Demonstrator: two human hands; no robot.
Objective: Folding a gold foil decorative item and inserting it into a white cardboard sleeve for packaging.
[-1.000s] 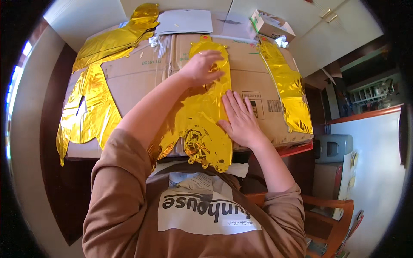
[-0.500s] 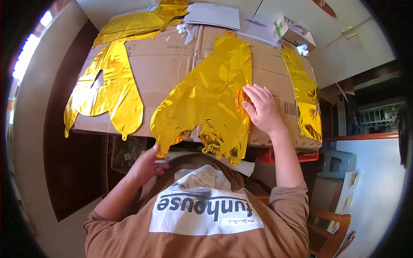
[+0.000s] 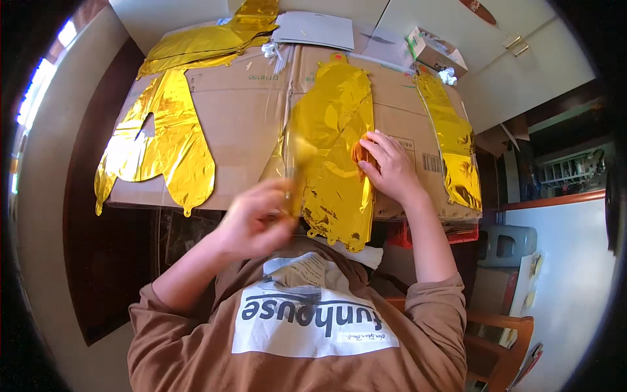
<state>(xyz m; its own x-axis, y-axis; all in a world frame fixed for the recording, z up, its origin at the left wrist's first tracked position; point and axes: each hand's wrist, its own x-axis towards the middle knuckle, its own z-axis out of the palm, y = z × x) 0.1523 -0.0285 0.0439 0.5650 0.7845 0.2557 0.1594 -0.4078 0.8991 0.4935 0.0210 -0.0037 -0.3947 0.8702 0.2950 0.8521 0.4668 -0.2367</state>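
Note:
A flat, uninflated gold foil balloon (image 3: 336,124) lies in front of me, its lower end reaching past the near edge of the cardboard (image 3: 241,117). My left hand (image 3: 255,222), smeared by motion, is closed on the balloon's left leg, which stands up and partly folds over toward the middle. My right hand (image 3: 390,166) rests on the balloon's right edge with fingers stretched out and thumb apart; orange reflections show in the foil beside it. Another gold foil balloon (image 3: 176,124) with two legs lies flat to the left.
More gold foil (image 3: 202,46) is stacked at the back left. A narrow gold foil piece (image 3: 450,130) lies along the right side. Behind are a grey-white sheet (image 3: 313,29), a small white bundle (image 3: 269,49) and an open box (image 3: 436,51). A wooden chair (image 3: 499,340) stands at lower right.
My left hand has moved up and to the right, lifting the balloon's left leg off the cardboard and over toward the middle. My right hand stays at the right edge.

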